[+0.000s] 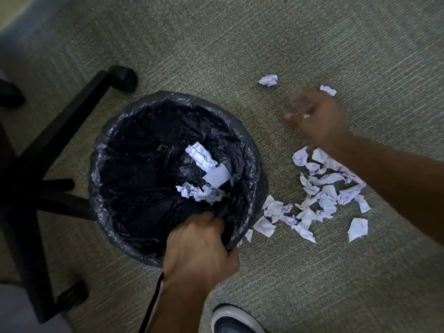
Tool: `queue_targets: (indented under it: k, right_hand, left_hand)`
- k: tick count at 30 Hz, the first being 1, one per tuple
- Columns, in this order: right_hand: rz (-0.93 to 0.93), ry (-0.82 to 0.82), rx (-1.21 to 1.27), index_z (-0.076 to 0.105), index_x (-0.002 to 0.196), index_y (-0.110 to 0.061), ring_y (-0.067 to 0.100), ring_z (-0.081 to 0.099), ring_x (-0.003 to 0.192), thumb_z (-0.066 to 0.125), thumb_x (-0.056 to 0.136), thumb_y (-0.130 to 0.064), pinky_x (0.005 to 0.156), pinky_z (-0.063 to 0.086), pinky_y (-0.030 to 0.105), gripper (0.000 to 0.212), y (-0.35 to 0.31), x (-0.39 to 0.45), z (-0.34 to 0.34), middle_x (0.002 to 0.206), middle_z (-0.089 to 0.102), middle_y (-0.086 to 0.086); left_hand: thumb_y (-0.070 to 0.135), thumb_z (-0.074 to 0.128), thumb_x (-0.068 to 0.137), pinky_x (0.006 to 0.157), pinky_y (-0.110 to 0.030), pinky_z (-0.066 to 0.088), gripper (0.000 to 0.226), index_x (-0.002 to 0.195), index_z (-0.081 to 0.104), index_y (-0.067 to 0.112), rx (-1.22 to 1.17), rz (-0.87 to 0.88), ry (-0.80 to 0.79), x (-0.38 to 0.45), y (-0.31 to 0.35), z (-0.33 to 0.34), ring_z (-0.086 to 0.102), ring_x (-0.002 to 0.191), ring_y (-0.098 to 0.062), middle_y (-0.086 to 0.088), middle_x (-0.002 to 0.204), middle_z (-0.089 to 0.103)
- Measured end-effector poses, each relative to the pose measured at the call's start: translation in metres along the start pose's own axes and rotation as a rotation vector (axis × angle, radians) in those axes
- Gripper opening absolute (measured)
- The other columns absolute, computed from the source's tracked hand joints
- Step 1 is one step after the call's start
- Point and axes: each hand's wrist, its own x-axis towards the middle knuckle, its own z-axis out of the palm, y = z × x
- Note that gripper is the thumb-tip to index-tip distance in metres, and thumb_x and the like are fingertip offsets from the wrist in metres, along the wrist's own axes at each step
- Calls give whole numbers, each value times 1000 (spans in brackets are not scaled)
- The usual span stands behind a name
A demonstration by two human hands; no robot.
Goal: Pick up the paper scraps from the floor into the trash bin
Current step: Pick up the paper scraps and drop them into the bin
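Observation:
A round trash bin lined with a black plastic bag stands on the carpet, with a few white paper scraps lying inside. My left hand grips the bin's near rim and the liner. A pile of several crumpled white scraps lies on the floor just right of the bin. Two more scraps lie farther off, one and another. My right hand hovers blurred above the carpet beyond the pile, fingers spread, a small white bit showing at the fingers.
A black office chair base with castors stands to the left of the bin. My shoe shows at the bottom edge. A thin black cord hangs by my left wrist. Grey-green carpet stretches beyond.

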Motion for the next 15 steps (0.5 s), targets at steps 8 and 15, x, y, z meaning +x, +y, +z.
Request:
queue_targets:
  k: [8,15]
  right_hand:
    - [-260,-380,-669,24,158,-28,51,33,140,71,91,-29,113,33,55,82,67,9,9,160,22,24]
    - [-505,-350,-767,66,121,-8,40,62,91,59,86,1,71,56,44,37,61,-21,29,116,55,22]
  left_hand:
    - [49,42,61,48,-24,34,33,58,56,20,3,-6,-24,0,-1,1,56,57,-20,6,62,52]
    - [47,42,62,47,-25,34,31,59,56,20,-11,-6,-24,0,-1,0,55,57,-21,6,63,52]
